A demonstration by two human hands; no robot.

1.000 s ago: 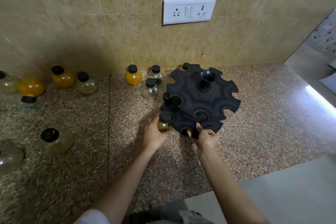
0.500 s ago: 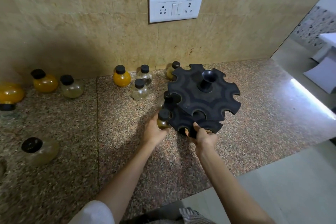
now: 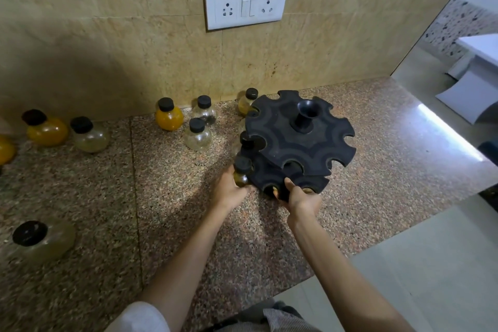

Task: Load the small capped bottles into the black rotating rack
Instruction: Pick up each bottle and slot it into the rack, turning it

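The black two-tier rotating rack stands on the granite counter, its notched discs facing me. My left hand grips a small black-capped bottle with yellowish contents, set at a notch on the lower tier's left edge. A second capped bottle sits in a notch just behind it. My right hand pinches the front rim of the lower tier, thumb on top. Loose bottles stand by the wall: an orange one, two clear ones, and one partly hidden behind the rack.
More round bottles lie to the left: an orange one, a pale one, and a large pale one near the front left. A white socket plate is on the tiled wall. The counter edge runs diagonally at right.
The view has shifted a little to the right. My left hand has kept the bottle at the lower tier's left notch, and my right hand has stayed on the front rim.
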